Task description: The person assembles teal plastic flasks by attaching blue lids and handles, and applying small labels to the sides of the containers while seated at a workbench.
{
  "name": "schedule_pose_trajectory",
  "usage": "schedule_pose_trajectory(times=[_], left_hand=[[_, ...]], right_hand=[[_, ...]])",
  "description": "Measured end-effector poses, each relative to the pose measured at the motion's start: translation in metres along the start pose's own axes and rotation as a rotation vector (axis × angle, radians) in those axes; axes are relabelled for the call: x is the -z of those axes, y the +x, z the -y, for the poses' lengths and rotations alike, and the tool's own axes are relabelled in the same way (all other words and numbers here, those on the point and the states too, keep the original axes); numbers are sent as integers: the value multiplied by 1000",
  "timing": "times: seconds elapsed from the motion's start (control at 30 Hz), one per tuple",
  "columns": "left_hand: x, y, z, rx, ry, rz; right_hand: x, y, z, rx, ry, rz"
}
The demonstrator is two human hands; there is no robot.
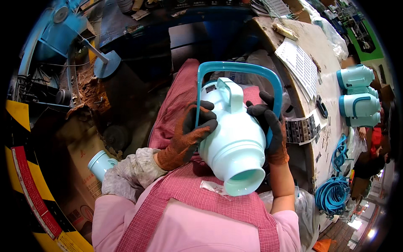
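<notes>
A pale mint plastic vacuum-flask body point(233, 136) rests on my lap, tilted with its wide round opening toward me. A small fixed grip stands out from its side. A teal carrying handle point(240, 66), U-shaped, arches around the far end. My left hand point(189, 132), in a brown glove with dark fingertips, is closed around one end of this handle, its fingers against the body. My right hand point(273, 128), gloved alike, closes on the handle's other end, fingers reaching onto the body. The handle's joints with the body are partly hidden by my hands.
At right stands a worktable point(304, 67) with printed sheets point(297, 63) and a label strip point(302, 129). Beyond it are several mint flasks point(359, 103) and a bundle of teal handles point(332, 195). Left are a mint cup-shaped part point(102, 164), cardboard point(79, 185) and blue machinery point(54, 38).
</notes>
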State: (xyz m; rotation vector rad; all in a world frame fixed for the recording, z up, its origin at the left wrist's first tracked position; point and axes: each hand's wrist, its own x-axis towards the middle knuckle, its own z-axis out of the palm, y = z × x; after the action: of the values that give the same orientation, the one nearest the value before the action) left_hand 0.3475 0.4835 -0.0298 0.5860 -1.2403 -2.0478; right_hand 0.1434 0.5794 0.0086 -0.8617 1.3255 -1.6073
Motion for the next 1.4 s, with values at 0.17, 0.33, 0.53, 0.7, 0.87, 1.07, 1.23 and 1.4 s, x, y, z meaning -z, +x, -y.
schedule_pose_trajectory(times=[0.17,0.33,0.53,0.7,0.87,1.07,1.23,1.4], left_hand=[[-4,17,10,-482,568,10],[19,63,-28,-1072,1348,306],[-61,180,-120,-1305,1543,618],[-24,247,-136,-1140,1495,570],[307,99,-20,-224,1569,-143],[380,-167,74,1045,1760,-744],[398,-225,67,929,1665,-869],[447,-222,26,1314,1545,-724]], right_hand=[[4,-3,11,18,155,-88],[-13,57,26,311,305,431],[61,163,51,511,-415,108],[220,167,72,687,-1225,-515],[400,148,55,175,-1701,-729],[511,78,71,-164,-1835,-798],[426,76,118,8,-1775,-901],[212,134,55,263,-1325,-399]])
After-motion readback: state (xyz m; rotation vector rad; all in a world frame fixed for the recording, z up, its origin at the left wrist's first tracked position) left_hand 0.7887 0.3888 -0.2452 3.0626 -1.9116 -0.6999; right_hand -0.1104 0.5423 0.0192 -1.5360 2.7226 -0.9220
